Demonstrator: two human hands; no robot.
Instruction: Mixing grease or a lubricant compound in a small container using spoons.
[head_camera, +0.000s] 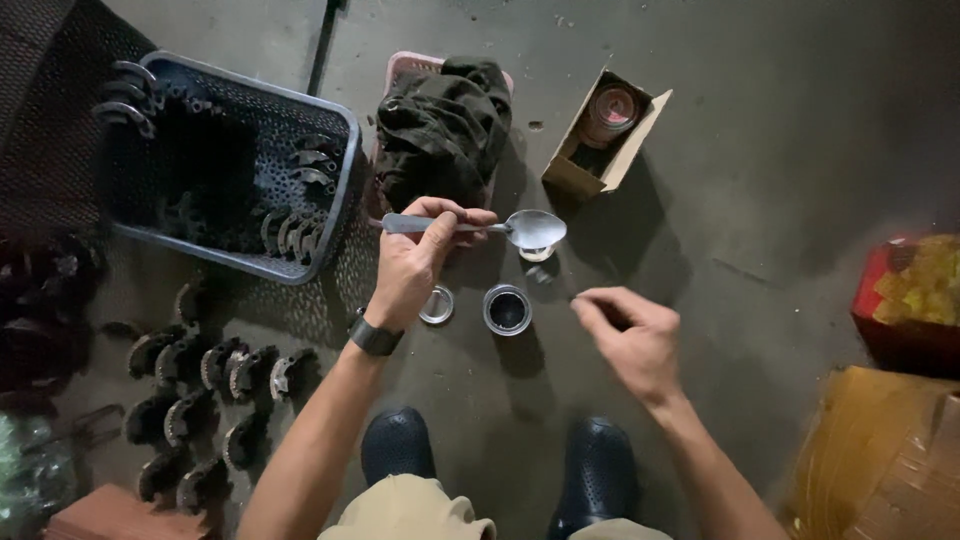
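Note:
My left hand grips a metal spoon by its handle, level, with the bowl over a small pale cup on the concrete floor. My right hand hovers to the right with thumb and fingers pinched on a thin dark stick; what it is I cannot tell. Between the hands a small open glass jar of dark liquid stands on the floor. Its round lid lies just left of it. A dark watch sits on my left wrist.
A blue plastic basket holding curved metal brake shoes stands at the left; more shoes lie in rows on the floor. A dark rag covers a pink basket. An open cardboard box holds tins. Cardboard lies at right.

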